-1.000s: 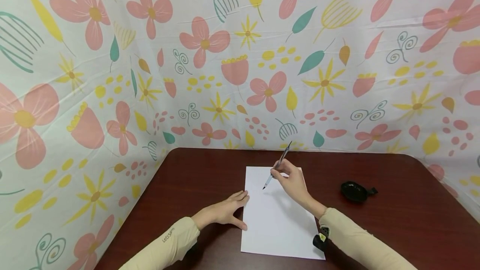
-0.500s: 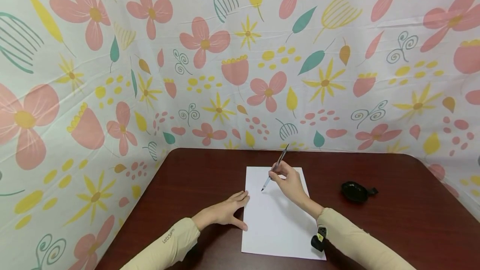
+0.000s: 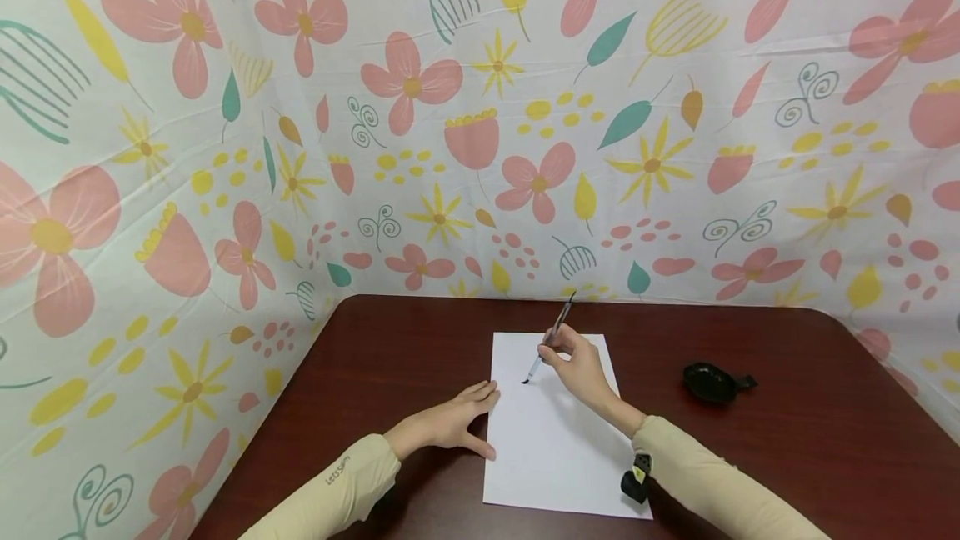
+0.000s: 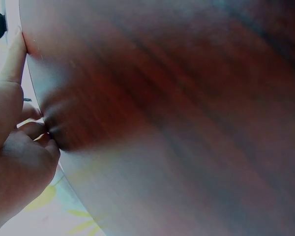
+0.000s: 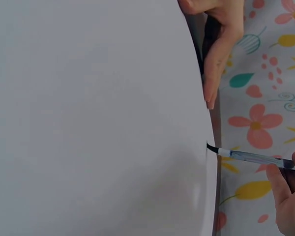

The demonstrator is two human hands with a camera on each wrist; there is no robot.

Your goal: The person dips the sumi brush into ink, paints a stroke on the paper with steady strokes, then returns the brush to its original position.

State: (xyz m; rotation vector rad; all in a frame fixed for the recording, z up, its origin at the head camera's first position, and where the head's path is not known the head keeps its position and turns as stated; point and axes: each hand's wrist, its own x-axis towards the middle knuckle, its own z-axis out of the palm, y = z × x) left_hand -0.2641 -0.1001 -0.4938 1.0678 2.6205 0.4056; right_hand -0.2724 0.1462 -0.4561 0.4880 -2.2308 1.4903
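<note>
In the head view a white sheet of paper [image 3: 551,457] lies on the dark red-brown table. My right hand [image 3: 581,369] pinches a slim paintbrush [image 3: 555,327] with a pale lower part, held at a slant over the upper left of the sheet. The right wrist view shows the brush's black tip [image 5: 212,148] bent against the paper. My left hand [image 3: 450,422] has its fingers spread, and its fingertips and thumb rest on the sheet's left edge. In the left wrist view the same left hand [image 4: 22,162] lies at the left side, beside the table surface.
A small black dish [image 3: 708,383] with a short handle stands on the table [image 3: 420,340] to the right of the paper. Behind and to the left hangs a white cloth [image 3: 465,215] with a flower print. A black device [image 3: 636,483] sits at my right wrist.
The right hand and brush have moved slightly left and down. The brush tip has gone down to the paper and now bends against it. The left hand has stayed still.
</note>
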